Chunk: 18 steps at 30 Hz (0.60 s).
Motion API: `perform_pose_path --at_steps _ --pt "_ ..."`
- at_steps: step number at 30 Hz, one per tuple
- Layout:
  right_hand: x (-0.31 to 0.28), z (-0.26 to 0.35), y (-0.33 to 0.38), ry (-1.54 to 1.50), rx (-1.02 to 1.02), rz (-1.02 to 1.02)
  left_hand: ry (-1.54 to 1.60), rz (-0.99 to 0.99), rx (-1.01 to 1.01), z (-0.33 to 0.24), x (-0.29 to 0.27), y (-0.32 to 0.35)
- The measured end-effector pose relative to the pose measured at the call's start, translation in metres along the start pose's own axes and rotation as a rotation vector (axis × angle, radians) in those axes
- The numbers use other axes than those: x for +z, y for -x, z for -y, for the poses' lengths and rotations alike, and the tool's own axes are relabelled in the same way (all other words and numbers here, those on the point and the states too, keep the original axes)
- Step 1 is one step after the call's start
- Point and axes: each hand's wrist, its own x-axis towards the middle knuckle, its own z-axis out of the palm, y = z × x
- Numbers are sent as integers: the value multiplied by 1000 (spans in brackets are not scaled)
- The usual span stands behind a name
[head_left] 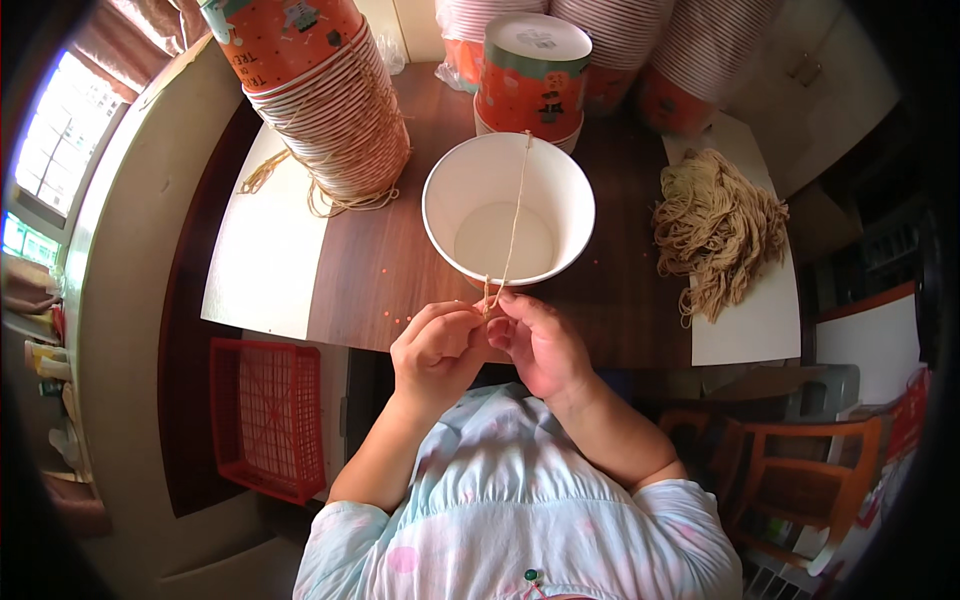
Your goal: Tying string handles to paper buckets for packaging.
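Observation:
A white paper bucket (460, 190) stands open-side up in front of me on the dark wooden table. A thin beige cord (516, 215) runs from the bucket's far rim across its mouth to the near rim. At that near rim, my left hand (438, 345) pinches the cord with its fingers curled. My right hand (540, 340) also has the cord between thumb and fingers, close beside the left. A short piece of cord stands up at the near rim between the hands. Exactly how the cord is fastened there is hidden by my fingers.
A tall leaning stack of nested orange buckets with cords (330, 120) stands at left. An upside-down orange bucket (530, 85) and more stacks are behind. A heap of beige cords (718, 225) lies at right. A red plastic crate (268, 415) is below left, a wooden chair (800, 480) lower right.

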Motion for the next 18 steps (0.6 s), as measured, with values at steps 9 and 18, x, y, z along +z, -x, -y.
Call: perform_pose_path --at_steps 9,18 --pt "-3 -5 -8 -58 95 61 114 50 -92 6 -4 4" --pt "-10 -2 1 195 -179 -130 599 85 -525 10 1 2"
